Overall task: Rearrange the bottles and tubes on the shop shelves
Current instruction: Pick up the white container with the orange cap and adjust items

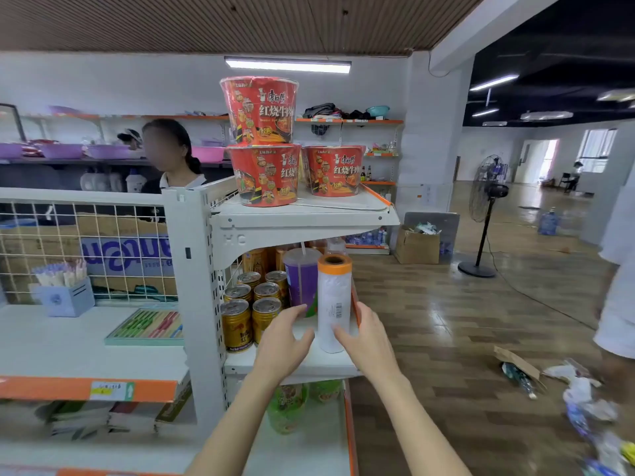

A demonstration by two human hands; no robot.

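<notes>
While the middle shelf (302, 365) carries gold cans (251, 304) and a purple cup (300, 280), both hands frame the white tube (333, 304), upright at the front edge. Left hand (287, 338): fingers spread, just beside it. Right hand (369, 338): fingers relaxed, touching its base. Mid-placement, I'd say; next, close round it and reposition.

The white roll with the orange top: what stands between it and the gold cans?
In the head view, a purple cup stands between the white roll and gold cans.

You see painted matt metal shelving (302, 223), glossy gold metal cans (236, 324), a roll (334, 300) of cloudy plastic film on an orange core, and shiny wood-look flooring (446, 314).
</notes>
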